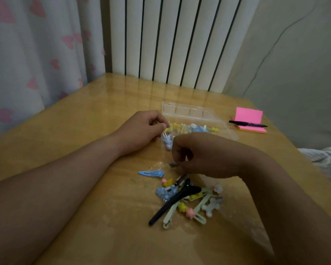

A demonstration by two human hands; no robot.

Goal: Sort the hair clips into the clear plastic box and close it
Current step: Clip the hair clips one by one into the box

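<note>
The right hand [203, 155] hangs curled over the near edge of the clear plastic box [187, 111], fingers bunched downward toward a small grey item on the table [84, 131]; whether it grips anything, I cannot tell. The left hand [141, 129] rests at the box's left corner, thumb and forefinger pinched together, apparently on a thin clip or the box rim; this is unclear. The box lies open, lid raised behind, with yellow and blue clips already inside.

The unsorted pile [185, 199] sits near the body, just below the right wrist, with a long black clip [174, 203] lying across it and a blue snap clip [151, 173] apart to its left.

Risks, as judged:
- The right forearm hovers close over the pile; a sweep could scatter clips.
- The light box may slide if nudged.
- Overfilled or upright clips could prevent the lid from shutting.
</note>
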